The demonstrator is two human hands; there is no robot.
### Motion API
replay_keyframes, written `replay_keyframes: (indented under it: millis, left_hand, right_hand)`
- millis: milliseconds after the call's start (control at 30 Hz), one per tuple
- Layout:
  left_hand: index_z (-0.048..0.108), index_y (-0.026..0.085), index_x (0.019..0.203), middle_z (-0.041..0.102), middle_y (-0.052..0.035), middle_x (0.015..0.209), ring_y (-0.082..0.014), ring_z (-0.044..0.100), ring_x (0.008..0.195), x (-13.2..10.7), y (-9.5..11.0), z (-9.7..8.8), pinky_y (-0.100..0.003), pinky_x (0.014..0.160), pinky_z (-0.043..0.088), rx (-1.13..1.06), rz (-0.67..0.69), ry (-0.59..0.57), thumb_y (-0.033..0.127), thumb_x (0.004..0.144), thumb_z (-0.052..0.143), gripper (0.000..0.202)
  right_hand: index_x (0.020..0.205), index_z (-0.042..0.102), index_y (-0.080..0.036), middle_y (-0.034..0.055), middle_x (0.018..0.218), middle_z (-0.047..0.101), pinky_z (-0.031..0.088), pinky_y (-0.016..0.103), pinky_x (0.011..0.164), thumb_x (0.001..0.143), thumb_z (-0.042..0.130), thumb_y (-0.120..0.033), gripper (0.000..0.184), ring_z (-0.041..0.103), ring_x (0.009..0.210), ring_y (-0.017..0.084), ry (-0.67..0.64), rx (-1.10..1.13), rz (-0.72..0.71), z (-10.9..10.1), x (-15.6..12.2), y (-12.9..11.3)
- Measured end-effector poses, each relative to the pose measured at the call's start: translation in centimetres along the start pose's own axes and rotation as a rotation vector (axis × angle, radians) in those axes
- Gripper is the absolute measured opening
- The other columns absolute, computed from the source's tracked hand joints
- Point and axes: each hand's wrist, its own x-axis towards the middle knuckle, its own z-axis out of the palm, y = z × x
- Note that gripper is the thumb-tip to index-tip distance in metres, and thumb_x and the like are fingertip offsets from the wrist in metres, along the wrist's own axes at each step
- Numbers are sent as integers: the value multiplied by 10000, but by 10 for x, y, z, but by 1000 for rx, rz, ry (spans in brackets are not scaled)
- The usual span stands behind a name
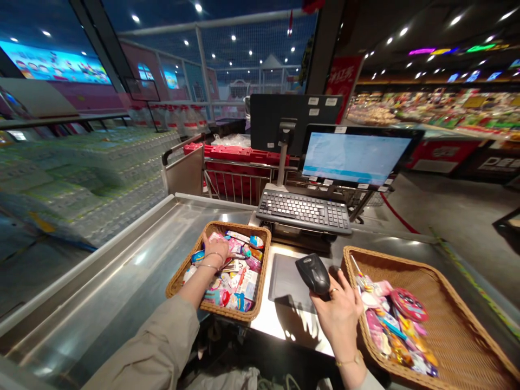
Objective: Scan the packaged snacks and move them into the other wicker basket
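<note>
Left grip (212, 245) closes on packets in the left basket (177, 281); right grip (339, 309) clamps the scanner (312, 272) at the table's (122, 292) near edge.

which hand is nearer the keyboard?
Left, narrowly. The left hand reaches into the left basket, beside the keyboard; the right hand holds the scanner below it.

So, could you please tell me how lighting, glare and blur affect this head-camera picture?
Head view: ceiling lamps glare off the steel counter; the stacked shelves on the left are smeared and bent by wide-angle distortion; the right hand with the black scanner casts a sharp shadow; the left hand is crisp.
</note>
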Motion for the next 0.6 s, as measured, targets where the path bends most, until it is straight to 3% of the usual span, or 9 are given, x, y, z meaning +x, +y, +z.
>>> replay_keyframes:
  millis: [133,333,600]
  left_hand:
    - [693,173,922,692,-175,1107,-363,600,1087,1,1,-1,-705,1072,50,-24,-37,-55,563,868,515,433]
    - [664,191,984,732,-141,905,-350,633,1024,1,-5,-2,-695,1072,41,-59,-70,-127,494,836,587,346]
    - [673,212,891,730,-100,909,-303,645,977,2,-9,0,-640,1089,120,-129,-74,-201,509,722,685,342]
  right_hand:
    - [921,698,-221,57,1105,720,218,479,1068,757,541,-362,267,520,1222,301,4,10,3,0,0,1]
    - [933,691,-228,54,1109,718,215,500,1062,750,547,-356,266,513,1228,304,-11,10,-2,1,0,2]
    - [908,686,-218,75,1048,729,220,523,1048,751,511,-345,267,534,1194,307,5,11,-14,-1,3,-4]
